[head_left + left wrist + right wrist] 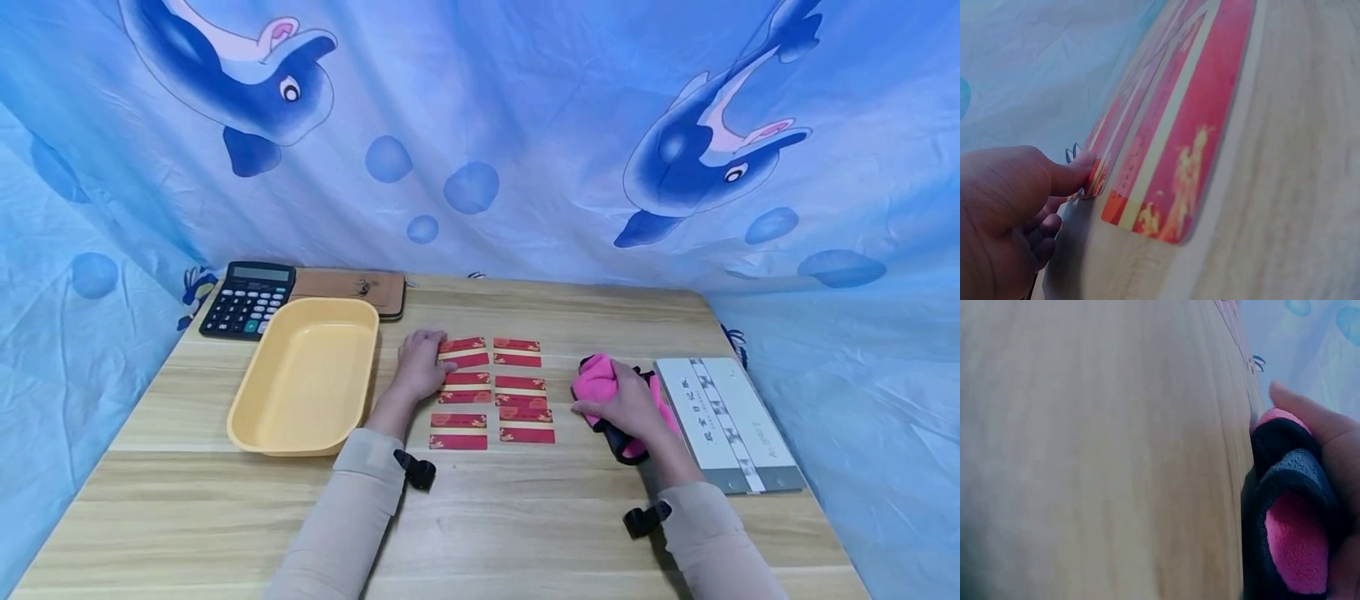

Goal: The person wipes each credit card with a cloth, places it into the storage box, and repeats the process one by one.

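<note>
Several red cards (458, 430) with gold patterns and a pale band lie in two columns on the wooden table. At the far-left card (467, 358), my left hand (422, 367) holds the left end between thumb and fingers. In the left wrist view the thumb (1075, 174) lies on that card's corner, while the other fingers curl below it and are partly hidden. To the right of the cards, my right hand (633, 408) grips a bunched pink cloth (596, 379) with black edging. Its folded pink and dark grey fabric (1297, 544) shows beside the hand in the right wrist view.
On the left stands a yellow plastic tray (242, 408); behind it are a black calculator (243, 304) and a brown notebook (330, 283). A white and grey boxed book (757, 417) lies right of the cloth. A blue dolphin curtain (525, 125) borders the table.
</note>
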Motion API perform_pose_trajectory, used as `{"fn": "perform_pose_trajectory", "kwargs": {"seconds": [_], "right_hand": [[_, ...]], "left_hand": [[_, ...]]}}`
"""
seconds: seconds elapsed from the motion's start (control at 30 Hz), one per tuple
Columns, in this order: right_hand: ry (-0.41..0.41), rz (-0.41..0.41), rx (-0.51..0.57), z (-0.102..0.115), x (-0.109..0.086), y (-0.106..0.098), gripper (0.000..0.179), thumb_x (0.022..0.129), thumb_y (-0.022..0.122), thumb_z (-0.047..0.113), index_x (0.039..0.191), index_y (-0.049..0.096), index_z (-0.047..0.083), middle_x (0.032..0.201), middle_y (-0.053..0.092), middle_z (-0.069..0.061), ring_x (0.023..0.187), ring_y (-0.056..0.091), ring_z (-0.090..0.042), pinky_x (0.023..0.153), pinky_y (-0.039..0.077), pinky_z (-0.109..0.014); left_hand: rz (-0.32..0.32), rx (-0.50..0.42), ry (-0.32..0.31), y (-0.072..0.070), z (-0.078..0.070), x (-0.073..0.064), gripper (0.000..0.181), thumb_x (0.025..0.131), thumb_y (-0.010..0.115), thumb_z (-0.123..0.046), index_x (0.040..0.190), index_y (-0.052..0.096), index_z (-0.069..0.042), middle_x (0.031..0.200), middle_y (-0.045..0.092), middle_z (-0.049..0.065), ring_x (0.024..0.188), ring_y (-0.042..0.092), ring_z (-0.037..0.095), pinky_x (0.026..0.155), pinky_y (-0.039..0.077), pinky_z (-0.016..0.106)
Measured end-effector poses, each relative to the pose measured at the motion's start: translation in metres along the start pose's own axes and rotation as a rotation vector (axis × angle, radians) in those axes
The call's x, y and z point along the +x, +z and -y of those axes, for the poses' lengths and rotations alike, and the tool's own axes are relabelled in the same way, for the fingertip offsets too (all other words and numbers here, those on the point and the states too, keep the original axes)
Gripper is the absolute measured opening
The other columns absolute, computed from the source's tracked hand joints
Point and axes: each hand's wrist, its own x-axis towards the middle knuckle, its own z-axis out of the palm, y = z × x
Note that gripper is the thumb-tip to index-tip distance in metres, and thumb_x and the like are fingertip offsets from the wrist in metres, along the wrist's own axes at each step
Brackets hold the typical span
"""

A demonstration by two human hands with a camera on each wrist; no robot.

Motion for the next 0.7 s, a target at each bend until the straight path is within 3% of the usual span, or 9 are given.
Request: {"fn": "perform_pose_trajectory", "kwargs": {"seconds": [0.23,0.43,0.5,0.7], "right_hand": [[-0.135,-0.039,-0.042,-0.005,-0.003,0.001,0.058,0.091,0.075,0.044,0.128,0.060,0.002,0.114,0.063,-0.015,0.098,0.057,-0.029,0.081,0.052,-0.042],[-0.207,0.017,-0.033,-0.009,-0.008,-0.001,0.086,0.084,0.080,0.049,0.146,0.040,0.007,0.134,0.051,-0.014,0.108,0.055,-0.028,0.091,0.053,-0.048],[-0.239,0.039,-0.077,-0.009,-0.010,-0.002,0.088,0.081,0.082,0.049,0.146,0.041,0.008,0.136,0.050,-0.013,0.108,0.054,-0.027,0.089,0.054,-0.047],[-0.378,0.005,-0.203,-0.009,-0.008,-0.003,0.059,0.089,0.077,0.036,0.135,0.060,0.004,0.123,0.063,-0.014,0.107,0.060,-0.030,0.093,0.055,-0.051]], "left_hand": [[-0.044,-0.117,0.013,-0.003,0.001,0.000,0.051,0.088,0.079,-0.007,0.135,0.061,-0.004,0.132,0.045,0.017,0.122,0.050,0.035,0.111,0.041,0.048],[-0.063,-0.185,0.036,-0.004,0.002,-0.001,0.044,0.095,0.066,0.001,0.137,0.058,-0.008,0.135,0.059,0.016,0.126,0.054,0.033,0.111,0.044,0.049],[-0.065,-0.220,0.032,-0.004,0.002,-0.002,0.043,0.096,0.064,0.002,0.137,0.059,-0.009,0.131,0.063,0.015,0.122,0.058,0.031,0.108,0.047,0.049],[-0.093,-0.323,0.070,-0.003,-0.005,-0.006,0.042,0.096,0.065,0.002,0.136,0.061,-0.008,0.113,0.068,0.013,0.095,0.064,0.026,0.083,0.057,0.041]]}}
